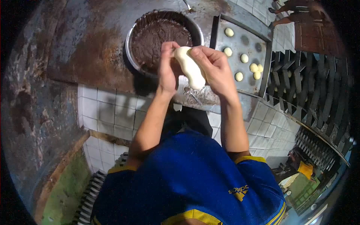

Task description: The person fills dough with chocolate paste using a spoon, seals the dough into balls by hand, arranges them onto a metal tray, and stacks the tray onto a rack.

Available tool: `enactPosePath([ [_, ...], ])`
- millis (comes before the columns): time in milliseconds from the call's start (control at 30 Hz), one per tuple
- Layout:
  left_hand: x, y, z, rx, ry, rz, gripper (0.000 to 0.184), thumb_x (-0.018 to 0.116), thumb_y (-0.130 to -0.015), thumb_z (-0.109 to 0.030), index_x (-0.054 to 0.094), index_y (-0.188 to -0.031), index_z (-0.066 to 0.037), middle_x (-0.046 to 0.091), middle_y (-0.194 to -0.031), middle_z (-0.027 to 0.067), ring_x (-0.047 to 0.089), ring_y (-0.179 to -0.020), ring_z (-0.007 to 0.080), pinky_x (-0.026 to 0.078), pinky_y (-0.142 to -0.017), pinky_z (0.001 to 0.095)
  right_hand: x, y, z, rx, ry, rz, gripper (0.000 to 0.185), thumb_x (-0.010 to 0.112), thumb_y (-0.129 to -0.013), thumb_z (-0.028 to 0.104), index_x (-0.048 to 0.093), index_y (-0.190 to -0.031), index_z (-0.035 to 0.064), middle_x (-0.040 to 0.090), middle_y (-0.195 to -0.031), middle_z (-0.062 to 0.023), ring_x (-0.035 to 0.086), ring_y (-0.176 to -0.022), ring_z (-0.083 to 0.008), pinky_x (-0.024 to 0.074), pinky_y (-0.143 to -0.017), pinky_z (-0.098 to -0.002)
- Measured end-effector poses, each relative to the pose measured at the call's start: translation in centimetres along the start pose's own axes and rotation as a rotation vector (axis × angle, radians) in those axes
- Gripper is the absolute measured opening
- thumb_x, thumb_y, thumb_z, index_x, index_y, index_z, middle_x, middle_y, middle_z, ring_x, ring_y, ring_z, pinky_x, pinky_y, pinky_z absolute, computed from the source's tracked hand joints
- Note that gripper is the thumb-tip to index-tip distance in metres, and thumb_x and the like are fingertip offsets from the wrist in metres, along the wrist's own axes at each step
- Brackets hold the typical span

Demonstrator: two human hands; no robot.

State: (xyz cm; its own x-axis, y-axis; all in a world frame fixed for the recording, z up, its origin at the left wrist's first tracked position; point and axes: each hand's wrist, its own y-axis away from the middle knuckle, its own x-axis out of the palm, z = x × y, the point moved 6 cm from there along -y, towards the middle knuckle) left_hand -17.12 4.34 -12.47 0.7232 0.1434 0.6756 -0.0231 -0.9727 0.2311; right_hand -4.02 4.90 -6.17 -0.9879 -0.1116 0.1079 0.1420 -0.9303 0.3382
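A long, lumpy piece of pale dough (187,67) is held up in front of me, over the near edge of the metal table. My right hand (216,69) grips it from the right, thumb pressed on its upper part. On the other side my left hand (167,73) closes round the top end, its fingertips slightly blurred and partly behind the dough. Beyond the hands stands a round metal bowl (128,43) of thick, dark brown paste (159,39). A small spoon (195,97) lies on the table below the dough's lower end.
To the right, a metal tray (243,42) bears several round dough balls (244,58), some touching. Racks of dark trays (315,86) stand farther right. A utensil handle (187,4) lies behind the bowl. Another person's legs (285,18) show at the top right.
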Motion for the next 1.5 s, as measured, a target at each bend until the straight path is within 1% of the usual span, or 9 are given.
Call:
enactPosePath([
  [100,-5.3,1.5,5.1,-0.247,0.077,0.201,0.042,0.070,-0.099,-0.020,0.059,-0.137,-0.007,0.067,-0.132,0.0112,0.066,-0.119,0.0201,0.054,-0.101,0.0373,1.9,1.2,1.4,-0.208,0.306,-0.005,0.031,0.069,-0.105,0.027,0.078,-0.109,-0.0031,0.075,-0.088,-0.0083,0.066,-0.084,-0.0124,0.0532,-0.074,-0.0313],
  [167,-5.0,4.0,2.8,0.410,-0.701,0.395,0.062,0.081,-0.089,-0.017,0.057,-0.144,-0.003,0.068,-0.136,0.0136,0.065,-0.125,0.0236,0.051,-0.108,0.0376,1.5,1.0,0.4,-0.195,0.564,-0.036,0.032,0.068,-0.105,0.030,0.078,-0.110,-0.0006,0.075,-0.094,-0.0168,0.071,-0.090,-0.0255,0.0545,-0.081,-0.0363],
  [367,-9.0,3.4,0.1,0.071,-0.924,0.268,0.055,0.085,-0.081,-0.013,0.065,-0.130,0.001,0.073,-0.125,0.0140,0.068,-0.120,0.0250,0.050,-0.110,0.0399,-5.1,3.0,-25.5,0.261,1.265,-0.020,0.046,0.067,-0.101,0.041,0.074,-0.108,-0.0040,0.073,-0.100,-0.0233,0.073,-0.103,-0.0406,0.0571,-0.085,-0.0544],
  [433,-11.6,3.2,-1.1,0.189,-1.091,0.277,0.053,0.084,-0.082,-0.011,0.065,-0.130,0.000,0.072,-0.127,0.0137,0.068,-0.120,0.0243,0.052,-0.108,0.0396,-6.7,6.1,-34.4,0.078,1.476,-0.082,0.047,0.076,-0.092,0.031,0.066,-0.123,-0.0026,0.073,-0.109,-0.0236,0.072,-0.102,-0.0423,0.0578,-0.086,-0.0562],
  [633,-23.7,5.5,-3.0,-0.099,-1.000,-0.315,0.048,0.075,-0.092,-0.006,0.062,-0.138,-0.004,0.070,-0.129,0.0130,0.068,-0.119,0.0247,0.053,-0.104,0.0387,-3.7,5.0,-26.6,-0.077,1.034,0.131,0.032,0.068,-0.094,0.013,0.061,-0.122,0.0004,0.066,-0.107,-0.0284,0.068,-0.094,-0.0500,0.0555,-0.083,-0.0568],
  [933,-19.9,5.2,-5.9,0.061,-0.990,-0.237,0.032,0.067,-0.095,-0.001,0.069,-0.127,0.000,0.074,-0.120,0.0083,0.069,-0.114,0.0197,0.053,-0.101,0.0349,0.4,-8.0,-16.9,-0.552,1.479,0.171,0.024,0.060,-0.098,0.014,0.069,-0.120,0.0092,0.070,-0.113,-0.0163,0.075,-0.090,-0.0341,0.0626,-0.076,-0.0460],
  [1200,-20.5,5.7,-6.4,-0.070,-0.931,-0.288,0.036,0.069,-0.095,-0.001,0.067,-0.130,-0.001,0.073,-0.124,0.0080,0.068,-0.115,0.0175,0.053,-0.101,0.0330,0.2,-11.2,-21.4,-0.368,1.679,0.516,0.025,0.060,-0.097,0.023,0.074,-0.106,0.0048,0.073,-0.119,-0.0253,0.076,-0.098,-0.0358,0.0619,-0.083,-0.0489],
  [1267,-21.2,5.8,-6.5,-0.100,-0.941,-0.268,0.039,0.071,-0.096,-0.005,0.065,-0.134,-0.001,0.071,-0.129,0.0084,0.067,-0.118,0.0178,0.052,-0.104,0.0328,0.2,-12.8,-19.2,0.063,1.464,0.595,0.027,0.066,-0.093,0.022,0.069,-0.107,0.0003,0.072,-0.105,-0.0277,0.073,-0.097,-0.0407,0.0587,-0.088,-0.0516],
  [1500,-21.2,5.9,-7.0,-0.129,-0.927,-0.280,0.044,0.076,-0.092,-0.004,0.066,-0.134,-0.001,0.073,-0.127,0.0073,0.068,-0.116,0.0174,0.053,-0.102,0.0331,1.5,-12.5,-21.8,-0.077,1.552,0.583,0.034,0.067,-0.091,0.023,0.072,-0.119,0.0046,0.074,-0.095,-0.0297,0.074,-0.100,-0.0463,0.0596,-0.092,-0.0524],
])
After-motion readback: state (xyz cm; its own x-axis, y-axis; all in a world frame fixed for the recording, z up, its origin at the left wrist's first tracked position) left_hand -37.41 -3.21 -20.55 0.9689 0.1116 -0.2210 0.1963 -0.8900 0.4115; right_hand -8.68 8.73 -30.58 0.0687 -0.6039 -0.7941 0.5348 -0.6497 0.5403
